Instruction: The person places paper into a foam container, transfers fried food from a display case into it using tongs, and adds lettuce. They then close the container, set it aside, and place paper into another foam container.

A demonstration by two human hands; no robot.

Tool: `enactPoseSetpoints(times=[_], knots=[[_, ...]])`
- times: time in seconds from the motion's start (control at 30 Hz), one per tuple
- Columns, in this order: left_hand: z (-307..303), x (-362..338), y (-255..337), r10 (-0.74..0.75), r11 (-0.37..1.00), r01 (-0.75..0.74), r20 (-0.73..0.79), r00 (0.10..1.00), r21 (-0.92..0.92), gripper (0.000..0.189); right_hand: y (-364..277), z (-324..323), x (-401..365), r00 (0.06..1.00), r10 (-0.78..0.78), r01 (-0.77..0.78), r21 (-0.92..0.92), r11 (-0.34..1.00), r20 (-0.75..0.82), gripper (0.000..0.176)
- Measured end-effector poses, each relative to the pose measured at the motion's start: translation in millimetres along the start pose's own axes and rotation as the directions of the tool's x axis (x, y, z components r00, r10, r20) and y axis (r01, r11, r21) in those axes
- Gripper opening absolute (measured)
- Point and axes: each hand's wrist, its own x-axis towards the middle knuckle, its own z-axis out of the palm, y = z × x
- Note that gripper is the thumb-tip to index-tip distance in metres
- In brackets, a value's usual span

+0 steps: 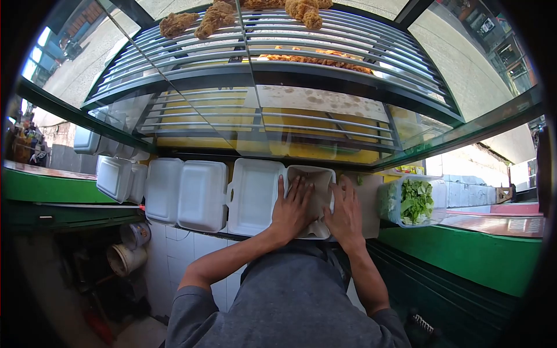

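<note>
An open white foam takeout box (255, 197) lies before me, its lid side to the left and its other half to the right. Brown paper (320, 200) lines that right half. My left hand (293, 206) presses on the paper's left part with fingers stretched out. On the right edge of the box rests my right hand (346, 213), its fingers extended, touching the paper. More brown paper (369, 203) lies flat beneath and to the right of this hand.
Left of the box stand more white foam boxes (202, 194). A clear tub of chopped lettuce (416, 200) sits at the right. Fried chicken (216, 18) lies on the metal rack (278, 43) behind the glass. Buckets (126, 258) are below left.
</note>
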Motion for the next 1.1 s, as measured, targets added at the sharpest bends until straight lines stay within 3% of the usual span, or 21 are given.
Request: enactPoseSetpoints(times=[0.1,0.23,0.43,0.5,0.63,0.73,0.8,0.93,1.1], knots=[[-9,2,5,-0.029,0.996,0.025,0.047,0.998,0.081,0.083,-4,-13,7,0.915,-0.335,0.353,-0.040,0.935,0.226,0.068],[3,4,2,0.002,0.991,0.000,-0.009,1.000,0.137,0.086,10,9,6,0.851,-0.327,0.408,-0.123,0.905,0.411,0.067],[-1,2,-24,0.159,0.986,-0.160,0.020,0.987,0.054,0.090,14,15,23,0.782,-0.282,0.481,-0.250,0.840,0.556,0.059],[4,6,-21,0.152,0.977,-0.151,0.005,0.988,0.151,0.091,5,12,34,0.720,-0.235,0.534,-0.305,0.789,0.653,0.055],[5,8,-24,0.171,0.963,-0.172,0.021,0.985,0.209,0.095,10,22,21,0.787,-0.368,0.576,-0.376,0.726,0.496,0.053],[-20,7,-31,0.193,0.977,-0.202,0.121,0.974,0.069,0.093,16,21,21,0.795,-0.399,0.575,-0.360,0.734,0.457,0.055],[-21,7,-36,0.215,0.972,-0.226,0.140,0.966,0.067,0.087,17,21,20,0.795,-0.428,0.586,-0.363,0.725,0.429,0.056],[-11,6,-32,0.186,0.978,-0.193,0.076,0.980,0.083,0.070,17,24,23,0.790,-0.446,0.595,-0.350,0.724,0.420,0.058],[-6,5,-29,0.195,0.951,-0.206,0.070,0.978,0.230,0.071,13,21,31,0.760,-0.453,0.627,-0.343,0.699,0.466,0.056]])
